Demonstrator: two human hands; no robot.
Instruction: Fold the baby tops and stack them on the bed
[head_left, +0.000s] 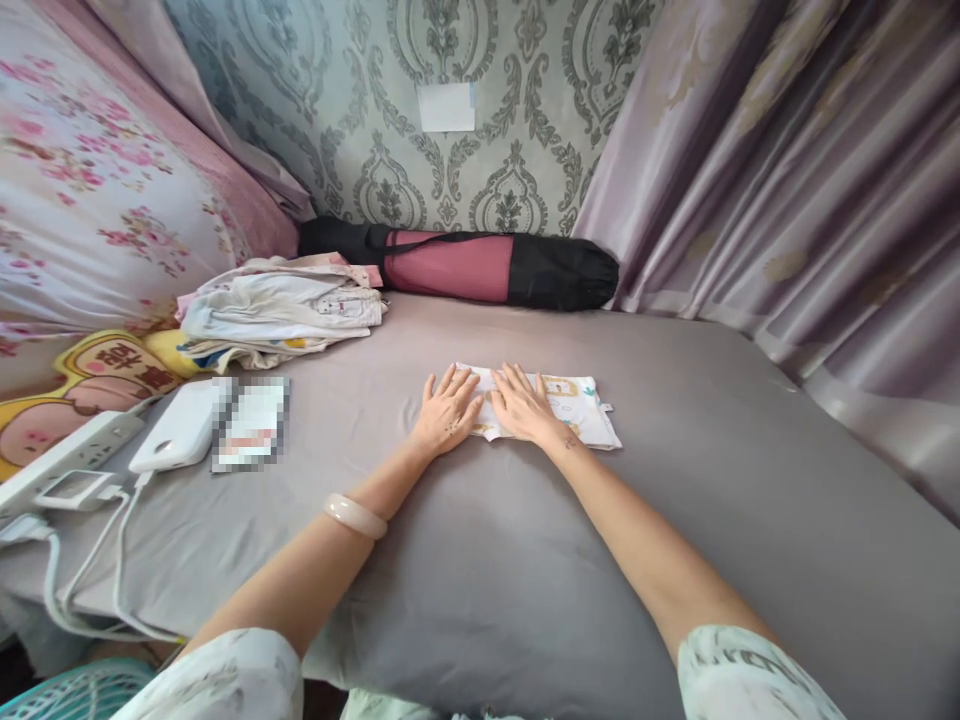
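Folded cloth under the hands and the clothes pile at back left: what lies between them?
Only bare grey sheet, as the head view shows. Both hands, left and right, lie flat on the folded cloth; the clothes pile sits apart.

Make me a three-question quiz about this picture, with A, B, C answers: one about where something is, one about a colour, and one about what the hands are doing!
1. Where is the pile of folded clothes?
A. left of the hands
B. right of the hands
C. on the floor

2. What colour is the bed sheet?
A. green
B. grey
C. yellow

3. How are the left hand and right hand?
A. fists
B. flat on the small folded cloth
C. in the air

Answers: 1 A, the pile sits far left by the flowered bedding. 2 B, the sheet is plain grey. 3 B, both palms lie spread on the cloth.
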